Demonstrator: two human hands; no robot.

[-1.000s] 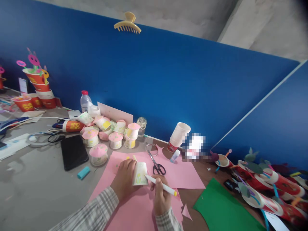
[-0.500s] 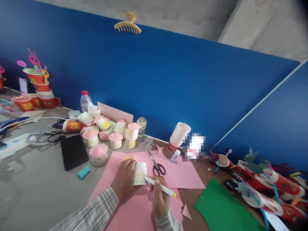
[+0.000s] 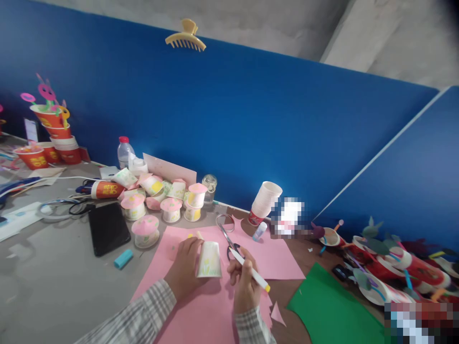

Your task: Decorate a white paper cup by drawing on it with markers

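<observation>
A white paper cup (image 3: 209, 260) with pale green and yellow flower drawings lies over the pink paper (image 3: 201, 320), its wider rim toward me. My left hand (image 3: 186, 263) is closed on the cup's left side, fingers partly hidden behind it. In my right hand (image 3: 246, 284) is a white marker (image 3: 255, 276) with a yellow end, its tip pointing up and left, apart from the cup. Scissors (image 3: 229, 239) with dark handles rest on the pink sheet just beyond the marker tip. A glue stick (image 3: 259, 231) lies to their right.
Several decorated cups with pink paper tops (image 3: 145, 231) stand at the back left, near a black phone (image 3: 109, 228) and a turquoise cap (image 3: 124, 258). Stacked white cups (image 3: 265, 200) lean by the blue partition (image 3: 251, 119). Green paper (image 3: 330, 306) and red cup crafts (image 3: 419, 267) lie right.
My right hand has drawn the marker away from the cup, up and to the right. My left hand still holds the cup, which has turned slightly. The view has shifted a little.
</observation>
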